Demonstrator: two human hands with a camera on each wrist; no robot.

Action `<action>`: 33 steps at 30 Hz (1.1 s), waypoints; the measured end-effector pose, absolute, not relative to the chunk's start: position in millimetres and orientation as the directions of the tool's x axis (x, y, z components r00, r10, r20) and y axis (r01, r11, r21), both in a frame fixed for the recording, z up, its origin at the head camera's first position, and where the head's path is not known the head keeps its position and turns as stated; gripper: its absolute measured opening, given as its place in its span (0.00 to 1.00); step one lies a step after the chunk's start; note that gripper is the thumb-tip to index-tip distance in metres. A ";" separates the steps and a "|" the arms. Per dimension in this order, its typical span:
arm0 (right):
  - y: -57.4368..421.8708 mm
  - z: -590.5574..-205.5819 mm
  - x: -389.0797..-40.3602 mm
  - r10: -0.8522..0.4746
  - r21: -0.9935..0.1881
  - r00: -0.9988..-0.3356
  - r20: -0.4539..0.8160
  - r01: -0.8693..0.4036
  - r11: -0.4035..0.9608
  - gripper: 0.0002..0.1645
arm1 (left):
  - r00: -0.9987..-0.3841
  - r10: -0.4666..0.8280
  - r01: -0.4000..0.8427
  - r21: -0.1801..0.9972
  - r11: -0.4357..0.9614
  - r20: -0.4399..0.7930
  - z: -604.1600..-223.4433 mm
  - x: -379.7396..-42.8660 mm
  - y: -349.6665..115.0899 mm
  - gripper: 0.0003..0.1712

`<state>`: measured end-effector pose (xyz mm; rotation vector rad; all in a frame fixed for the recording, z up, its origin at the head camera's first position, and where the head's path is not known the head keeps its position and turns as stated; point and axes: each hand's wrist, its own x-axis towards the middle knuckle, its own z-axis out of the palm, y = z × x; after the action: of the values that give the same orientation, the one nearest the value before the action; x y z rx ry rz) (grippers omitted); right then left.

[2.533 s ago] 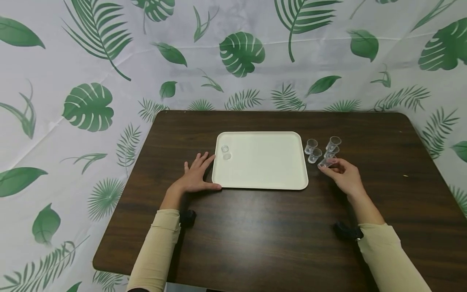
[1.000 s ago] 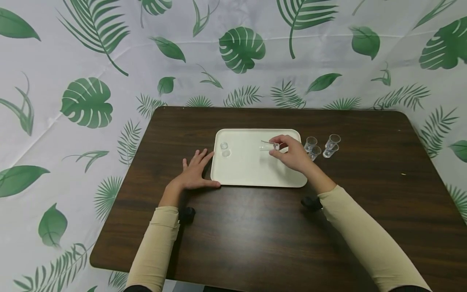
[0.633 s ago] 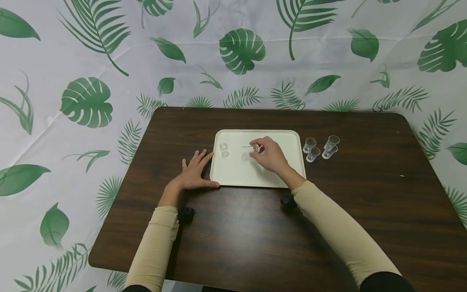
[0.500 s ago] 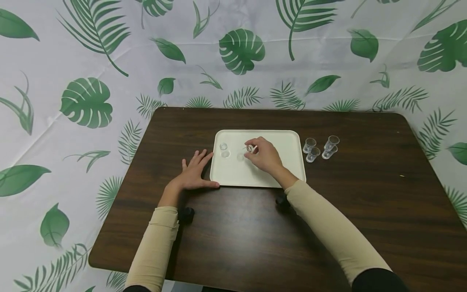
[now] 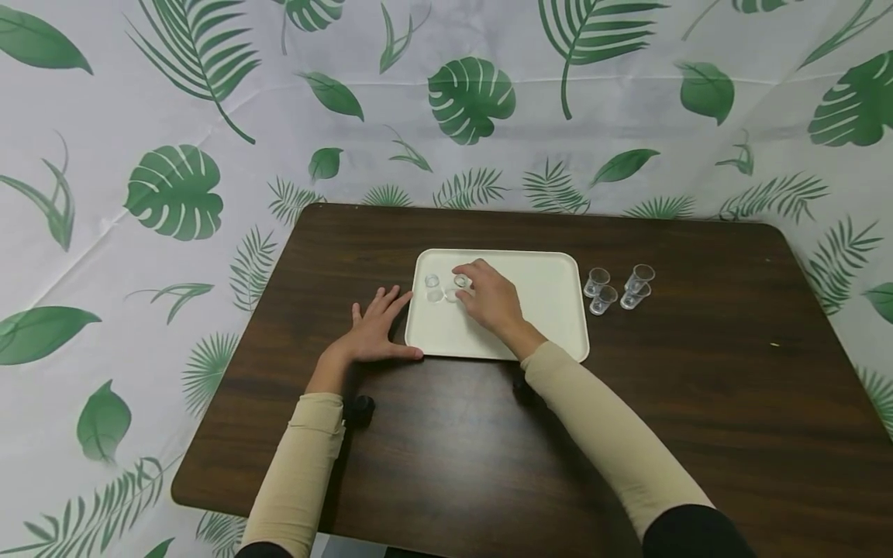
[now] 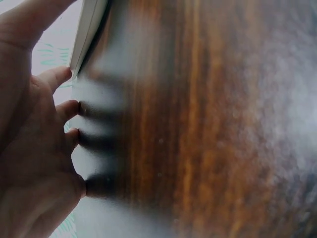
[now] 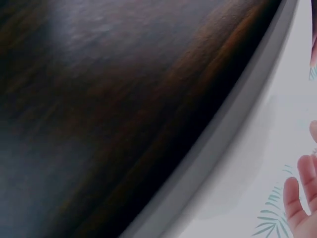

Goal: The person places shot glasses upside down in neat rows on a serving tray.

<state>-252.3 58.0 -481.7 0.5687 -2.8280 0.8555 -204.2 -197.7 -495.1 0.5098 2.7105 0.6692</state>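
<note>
My left hand [image 5: 370, 335] lies spread at the left edge of a cream tray [image 5: 516, 325]. Its thumb is at the tray's front left corner, and fingertips touch the rim and the dark table in the left wrist view. Over the tray's left half, my right hand [image 5: 494, 301] holds a small clear shot glass [image 5: 461, 280] upside down between thumb and fingers. Its mouth is close over the tray and partly hidden by the fingertips. Just left of it another clear shot glass [image 5: 432, 282] stands mouth down on the tray.
To the right of the tray, several clear shot glasses stand mouth up in two pairs, a near pair [image 5: 603, 301] and a farther pair [image 5: 639, 277]. A brown wood-grain table [image 5: 698, 403] carries everything. Behind it hangs a white leaf-print cloth [image 5: 391, 155].
My right hand has picked a shot glass from the group on the right, turned it over and carried it left across the tray beside the first one. My left hand has stayed put.
</note>
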 end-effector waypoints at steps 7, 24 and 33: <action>50.6 -482.2 -254.8 -0.380 -0.500 -0.900 0.211 -0.434 0.750 0.22 | -0.890 0.401 0.255 0.491 0.833 -0.216 -495.4 -204.7 -196.2 0.65; 44.4 -485.1 -254.1 -0.398 -0.500 -0.893 0.210 -0.447 0.742 0.30 | -0.895 0.391 0.248 0.489 0.836 -0.215 -499.4 -205.9 -197.6 0.65; 46.1 -479.1 -250.7 -0.387 -0.481 -0.901 0.196 -0.432 0.763 0.35 | -0.895 0.393 0.252 0.487 0.836 -0.212 -499.1 -206.3 -196.1 0.65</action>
<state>-250.7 46.1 -479.1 0.6680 -2.8696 0.8149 -206.3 -196.1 -499.1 0.4891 2.7114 0.6591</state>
